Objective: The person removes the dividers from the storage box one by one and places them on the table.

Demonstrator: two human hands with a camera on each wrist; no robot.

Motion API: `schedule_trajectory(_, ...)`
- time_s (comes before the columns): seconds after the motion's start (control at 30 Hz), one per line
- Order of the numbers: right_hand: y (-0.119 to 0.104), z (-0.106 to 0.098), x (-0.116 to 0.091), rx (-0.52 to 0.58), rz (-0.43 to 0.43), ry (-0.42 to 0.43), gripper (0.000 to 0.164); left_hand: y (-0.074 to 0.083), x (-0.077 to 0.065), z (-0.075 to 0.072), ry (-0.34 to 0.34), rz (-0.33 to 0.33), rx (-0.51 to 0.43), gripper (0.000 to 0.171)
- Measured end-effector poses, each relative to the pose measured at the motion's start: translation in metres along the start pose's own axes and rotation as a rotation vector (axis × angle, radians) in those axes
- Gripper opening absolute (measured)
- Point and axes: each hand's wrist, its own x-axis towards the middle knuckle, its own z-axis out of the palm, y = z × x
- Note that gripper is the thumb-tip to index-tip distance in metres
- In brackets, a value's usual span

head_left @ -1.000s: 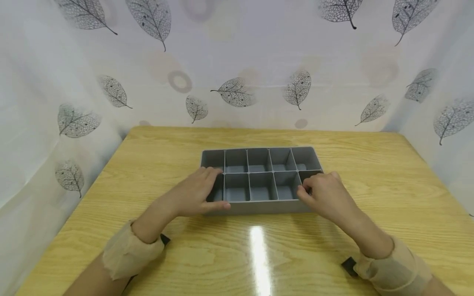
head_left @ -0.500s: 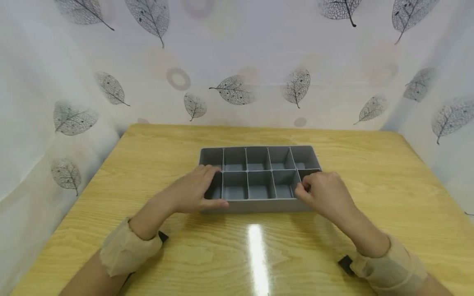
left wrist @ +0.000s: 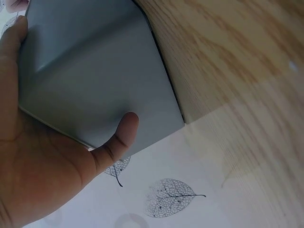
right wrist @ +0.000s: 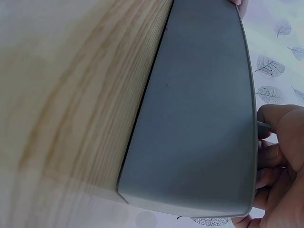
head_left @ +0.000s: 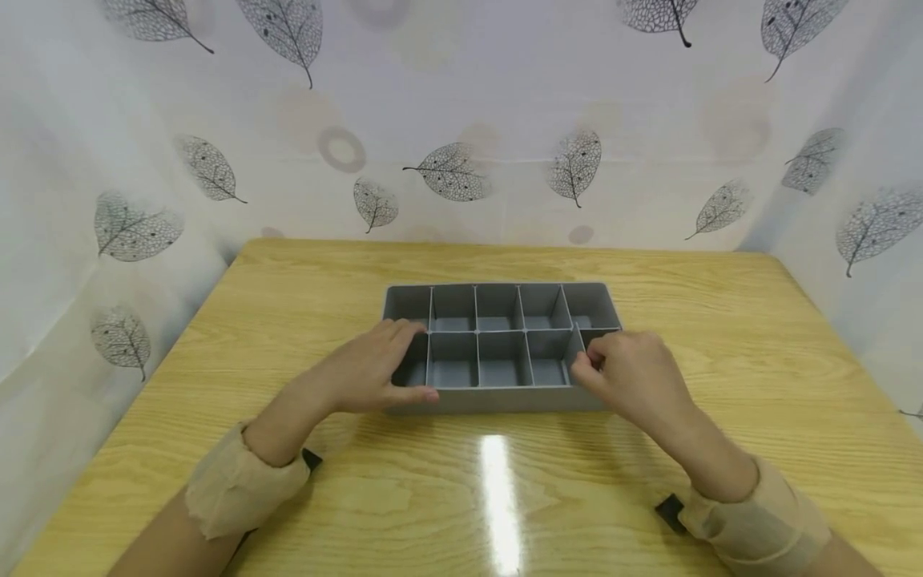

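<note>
A grey storage box (head_left: 497,400) with two rows of compartments lies lengthwise on the table. My left hand (head_left: 368,367) grips its left end; in the left wrist view the thumb (left wrist: 127,129) presses the outer wall while the fingers reach over the rim. At the front right compartment, my right hand (head_left: 638,375) pinches a thin grey divider (head_left: 578,344) between thumb and curled fingers. That divider's upper corner stands slightly above the long middle partition. A small edge of the divider (right wrist: 264,126) shows between the fingers in the right wrist view; the box wall hides the rest.
The wooden table (head_left: 346,497) extends around the box on all sides. A white curtain (head_left: 505,96) with leaf prints hangs behind it and along both sides. Tan wraps with black pieces cover both wrists.
The pinched divider has risen slightly at its top. Both hands keep their places on the box, and the whole view has shifted a little.
</note>
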Motion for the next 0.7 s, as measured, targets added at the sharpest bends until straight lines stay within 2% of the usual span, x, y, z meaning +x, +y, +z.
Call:
schedule_trajectory(0.4, -0.001, -0.006, 0.002, -0.003, -0.03, 0.054, 0.04, 0.0, 0.001, 0.0, -0.002, -0.002, -0.015, 0.101)
schedule_trajectory(0.7, -0.003, -0.013, 0.003, -0.049, -0.047, 0.092, 0.042, -0.001, 0.001, 0.0, -0.002, -0.013, -0.026, 0.102)
